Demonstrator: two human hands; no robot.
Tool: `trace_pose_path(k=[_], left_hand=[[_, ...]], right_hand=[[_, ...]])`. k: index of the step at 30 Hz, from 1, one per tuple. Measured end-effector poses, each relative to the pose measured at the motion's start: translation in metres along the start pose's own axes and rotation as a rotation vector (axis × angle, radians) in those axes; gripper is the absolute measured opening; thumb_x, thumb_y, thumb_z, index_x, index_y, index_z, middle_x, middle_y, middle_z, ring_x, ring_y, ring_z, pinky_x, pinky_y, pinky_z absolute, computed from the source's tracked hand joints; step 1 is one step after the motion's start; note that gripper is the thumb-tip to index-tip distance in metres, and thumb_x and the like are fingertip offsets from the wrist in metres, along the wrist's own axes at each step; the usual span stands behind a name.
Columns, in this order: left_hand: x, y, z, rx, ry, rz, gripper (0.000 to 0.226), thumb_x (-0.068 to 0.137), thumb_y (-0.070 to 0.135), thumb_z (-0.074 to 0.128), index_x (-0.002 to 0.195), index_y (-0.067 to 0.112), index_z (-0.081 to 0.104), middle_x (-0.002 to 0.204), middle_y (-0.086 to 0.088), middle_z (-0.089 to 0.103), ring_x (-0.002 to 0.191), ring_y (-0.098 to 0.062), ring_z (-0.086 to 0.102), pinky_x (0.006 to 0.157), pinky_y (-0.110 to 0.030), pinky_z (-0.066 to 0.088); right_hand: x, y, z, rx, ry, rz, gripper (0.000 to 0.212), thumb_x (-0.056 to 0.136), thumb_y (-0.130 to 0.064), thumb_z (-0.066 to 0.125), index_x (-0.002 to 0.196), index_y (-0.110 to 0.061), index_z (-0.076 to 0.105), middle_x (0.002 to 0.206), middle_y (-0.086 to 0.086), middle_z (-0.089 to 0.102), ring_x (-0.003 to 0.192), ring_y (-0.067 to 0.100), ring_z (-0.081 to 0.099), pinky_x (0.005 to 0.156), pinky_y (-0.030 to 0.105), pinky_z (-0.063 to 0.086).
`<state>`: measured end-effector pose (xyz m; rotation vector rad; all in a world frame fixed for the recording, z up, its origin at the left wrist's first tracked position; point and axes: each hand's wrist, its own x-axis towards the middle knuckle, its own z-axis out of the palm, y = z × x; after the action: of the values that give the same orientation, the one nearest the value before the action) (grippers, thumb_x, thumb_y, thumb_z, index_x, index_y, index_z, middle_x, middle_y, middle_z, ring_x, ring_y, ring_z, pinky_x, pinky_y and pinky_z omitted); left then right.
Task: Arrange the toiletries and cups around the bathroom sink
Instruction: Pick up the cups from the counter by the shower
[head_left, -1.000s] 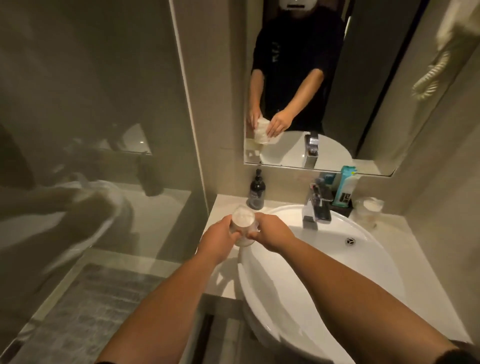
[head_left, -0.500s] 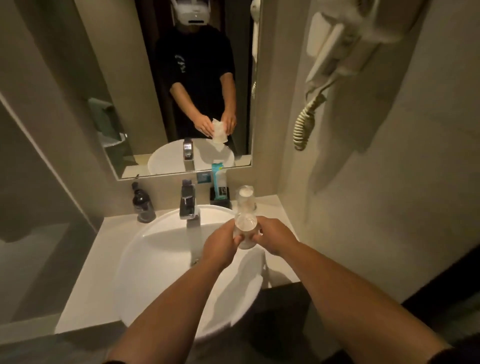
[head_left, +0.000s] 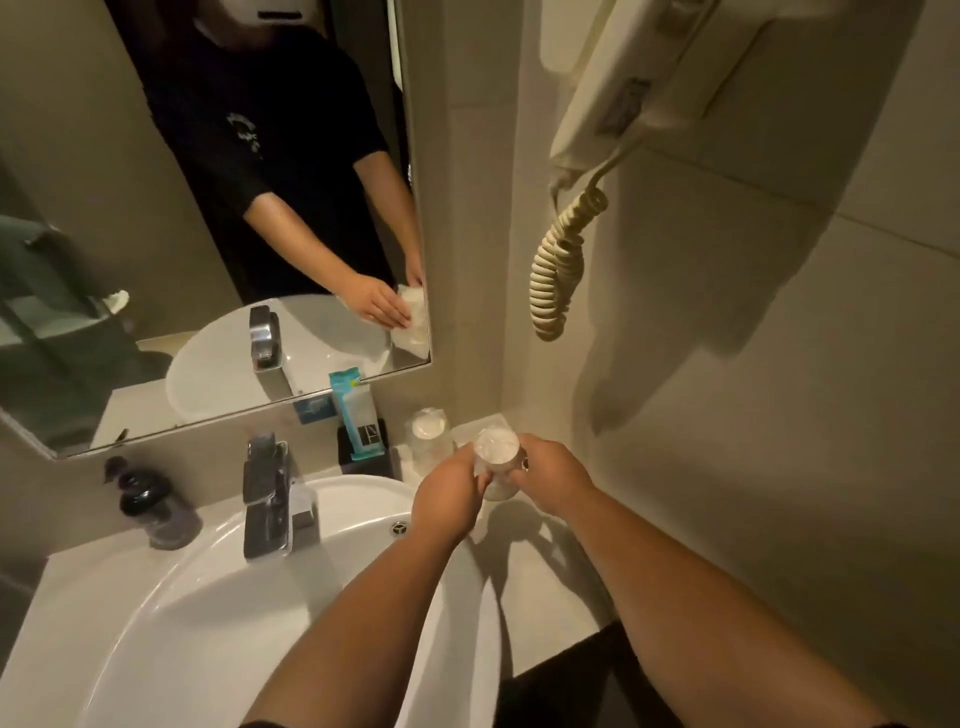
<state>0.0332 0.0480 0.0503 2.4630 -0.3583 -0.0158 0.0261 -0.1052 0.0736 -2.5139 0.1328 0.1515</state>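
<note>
Both hands hold one clear cup (head_left: 496, 457) over the back right corner of the desk (head_left: 540, 582), just right of the sink (head_left: 218, 597). The left hand (head_left: 451, 498) curls its fingers round the cup's left side and the right hand (head_left: 551, 475) wraps round the right side, so the cup is pinched between them; it looks wrapped in clear film, with something white showing at the top. Whether its base touches the desk I cannot tell, as the hands hide it. A second wrapped cup (head_left: 429, 434) stands just behind and to the left, near the wall, beside a teal packet (head_left: 354, 410) set upright in a dark holder (head_left: 363, 452). A dark bottle (head_left: 150, 501) sits on the far side of the tap (head_left: 267, 499). The main risk, as I judge it, is the close gap: lowering the held cup could make the left knuckles nudge the standing cup and tip it against the packet. The film may also be slippery, so a loose hold could let the cup drop onto the sink rim.
</note>
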Motion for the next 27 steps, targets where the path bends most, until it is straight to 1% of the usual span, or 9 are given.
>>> trace_pose_path(k=[3, 7, 11, 14, 18, 23, 25, 26, 27], left_hand=[[0.041, -0.023, 0.014, 0.009, -0.062, -0.01, 0.03, 0.094, 0.03, 0.048, 0.124, 0.023, 0.051, 0.112, -0.005, 0.067, 0.098, -0.026, 0.062, 0.071, -0.029, 0.038], [0.078, -0.046, 0.036, -0.002, -0.127, -0.009, 0.033, 0.095, 0.025, 0.048, 0.128, 0.02, 0.05, 0.114, -0.008, 0.065, 0.099, -0.028, 0.061, 0.074, -0.029, 0.038], [0.103, -0.058, 0.056, -0.168, -0.105, -0.076, 0.024, 0.096, 0.023, 0.047, 0.116, 0.036, 0.053, 0.102, 0.009, 0.062, 0.091, -0.014, 0.055, 0.071, -0.018, 0.036], [0.121, -0.063, 0.072, -0.175, -0.074, -0.13, 0.021, 0.098, 0.025, 0.043, 0.102, 0.042, 0.056, 0.092, 0.021, 0.06, 0.089, -0.008, 0.057, 0.066, -0.008, 0.033], [0.135, -0.068, 0.084, -0.09, -0.072, -0.123, 0.033, 0.094, 0.017, 0.051, 0.127, 0.019, 0.049, 0.113, -0.003, 0.06, 0.094, -0.019, 0.055, 0.074, -0.025, 0.035], [0.139, -0.072, 0.088, 0.013, -0.067, -0.008, 0.029, 0.093, 0.015, 0.051, 0.105, 0.036, 0.034, 0.099, 0.009, 0.049, 0.086, -0.009, 0.046, 0.071, -0.022, 0.036], [0.138, -0.071, 0.088, 0.096, -0.03, -0.009, 0.008, 0.092, 0.023, 0.052, 0.097, 0.029, 0.047, 0.092, 0.005, 0.057, 0.077, -0.006, 0.053, 0.066, -0.018, 0.041], [0.135, -0.067, 0.087, 0.053, 0.004, -0.05, 0.011, 0.091, 0.031, 0.051, 0.09, 0.023, 0.057, 0.086, 0.001, 0.063, 0.07, -0.004, 0.058, 0.061, -0.015, 0.043], [0.133, -0.068, 0.088, -0.019, 0.022, -0.102, 0.027, 0.091, 0.039, 0.048, 0.087, 0.018, 0.065, 0.084, 0.0, 0.068, 0.068, -0.004, 0.062, 0.059, -0.016, 0.045]], right_hand=[[0.04, 0.007, 0.021, 0.035, 0.003, 0.066, 0.044, 0.082, -0.022, 0.062, 0.125, -0.023, 0.056, 0.112, 0.002, 0.069, 0.1, 0.022, 0.063, 0.083, 0.032, 0.051], [0.076, 0.016, 0.046, 0.123, 0.064, 0.16, 0.042, 0.081, -0.025, 0.064, 0.122, -0.026, 0.057, 0.109, 0.002, 0.07, 0.094, 0.022, 0.064, 0.077, 0.03, 0.05], [0.107, 0.028, 0.066, 0.183, 0.099, 0.228, 0.041, 0.081, -0.026, 0.065, 0.121, -0.028, 0.056, 0.107, 0.002, 0.07, 0.092, 0.022, 0.064, 0.076, 0.028, 0.048], [0.13, 0.037, 0.075, 0.124, 0.099, 0.23, 0.042, 0.084, -0.023, 0.061, 0.126, -0.024, 0.054, 0.111, 0.005, 0.069, 0.098, 0.027, 0.063, 0.076, 0.027, 0.046], [0.149, 0.045, 0.086, 0.094, 0.098, 0.248, 0.038, 0.087, -0.022, 0.059, 0.125, -0.022, 0.053, 0.112, 0.007, 0.068, 0.098, 0.029, 0.063, 0.078, 0.029, 0.048], [0.153, 0.048, 0.092, 0.049, 0.081, 0.248, 0.041, 0.089, -0.021, 0.056, 0.129, -0.019, 0.048, 0.112, 0.009, 0.067, 0.096, 0.029, 0.062, 0.08, 0.032, 0.05], [0.153, 0.047, 0.091, 0.05, 0.063, 0.261, 0.044, 0.089, -0.02, 0.054, 0.132, -0.02, 0.045, 0.114, 0.01, 0.065, 0.094, 0.028, 0.061, 0.078, 0.031, 0.048], [0.153, 0.046, 0.09, 0.04, 0.052, 0.266, 0.045, 0.089, -0.02, 0.053, 0.133, -0.019, 0.044, 0.115, 0.011, 0.065, 0.096, 0.029, 0.061, 0.08, 0.031, 0.048], [0.152, 0.045, 0.089, 0.02, 0.04, 0.271, 0.046, 0.089, -0.019, 0.054, 0.134, -0.017, 0.042, 0.116, 0.011, 0.064, 0.099, 0.03, 0.061, 0.082, 0.033, 0.049]])
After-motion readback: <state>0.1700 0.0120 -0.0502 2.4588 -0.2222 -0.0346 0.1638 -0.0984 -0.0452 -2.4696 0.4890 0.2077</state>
